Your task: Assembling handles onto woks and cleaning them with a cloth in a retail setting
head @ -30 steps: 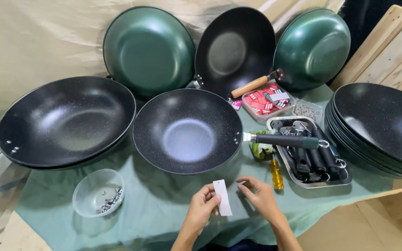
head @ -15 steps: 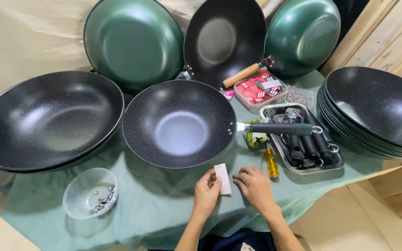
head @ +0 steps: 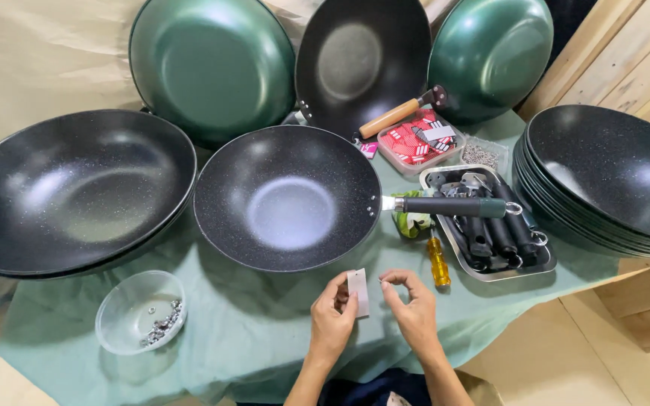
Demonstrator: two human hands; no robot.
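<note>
One small white paper tag (head: 357, 292) sits pinched in the left hand (head: 332, 322); right hand (head: 414, 314) beside, fingertips narrowly pinched; one handled black speckled wok (head: 287, 197) just beyond both.

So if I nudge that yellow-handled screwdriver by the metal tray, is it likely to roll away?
Probably a little. The yellow-handled screwdriver looks rounded and lies loose on the green cloth, so a sideways push could roll it. The cloth's folds and the metal tray right beside it would likely stop it soon. It looks rigid and light.

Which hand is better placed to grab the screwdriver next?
Probably the right hand: the screwdriver lies just beyond it, and its fingers look empty. The left hand holds the white strip.
</note>
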